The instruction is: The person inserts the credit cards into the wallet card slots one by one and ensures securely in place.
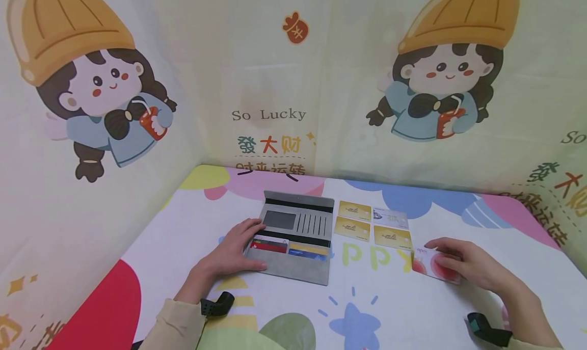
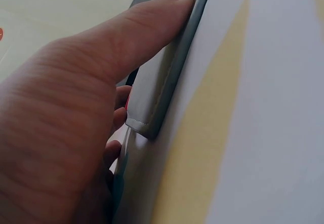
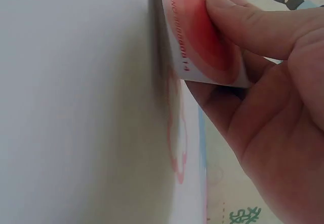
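A grey long wallet (image 1: 297, 271) lies unfolded on the table, with a red card (image 1: 268, 245) and a blue-and-yellow card (image 1: 308, 251) in its lower pocket. My left hand (image 1: 234, 250) rests along its left edge, the thumb on the lower panel near the front. In the left wrist view the thumb presses on the wallet (image 2: 152, 89). On the right, my right hand (image 1: 472, 263) pinches a white card with red circles (image 1: 433, 266) between thumb and fingers. The right wrist view shows this card (image 3: 202, 36) tilted close over the table, red digits printed on it.
Right of the wallet, three gold cards (image 1: 352, 229) and a silver card (image 1: 390, 217) lie in two rows on the patterned tabletop (image 1: 367, 299). Printed cloth (image 1: 257, 75) hangs behind and beside the table. Black wrist mounts (image 1: 217, 305) sit at both cuffs.
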{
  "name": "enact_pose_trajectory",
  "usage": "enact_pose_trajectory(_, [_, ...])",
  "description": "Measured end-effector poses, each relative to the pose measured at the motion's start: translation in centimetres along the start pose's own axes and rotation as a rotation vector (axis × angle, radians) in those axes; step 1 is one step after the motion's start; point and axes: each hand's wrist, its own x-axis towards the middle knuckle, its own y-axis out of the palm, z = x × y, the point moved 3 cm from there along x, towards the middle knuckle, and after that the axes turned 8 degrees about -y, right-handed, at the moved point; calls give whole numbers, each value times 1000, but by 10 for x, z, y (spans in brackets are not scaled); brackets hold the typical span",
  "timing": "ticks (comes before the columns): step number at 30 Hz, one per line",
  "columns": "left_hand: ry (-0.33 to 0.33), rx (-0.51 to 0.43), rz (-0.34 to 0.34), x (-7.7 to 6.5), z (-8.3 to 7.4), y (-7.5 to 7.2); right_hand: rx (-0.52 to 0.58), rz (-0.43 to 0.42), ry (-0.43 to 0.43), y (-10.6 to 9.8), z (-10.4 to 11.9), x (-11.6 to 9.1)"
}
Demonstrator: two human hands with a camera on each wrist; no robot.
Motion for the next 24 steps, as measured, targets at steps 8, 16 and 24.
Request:
enact_pose_trajectory(8, [-4, -5, 8, -2, 0, 0, 63, -31, -38, 0, 14, 5])
enact_pose_trajectory(16, [1, -9, 7, -2, -2, -1, 109, -27, -86, 4, 35, 27])
enact_pose_trajectory(24, [17, 2, 5, 0, -2, -1, 145, -32, -178, 14, 61, 55])
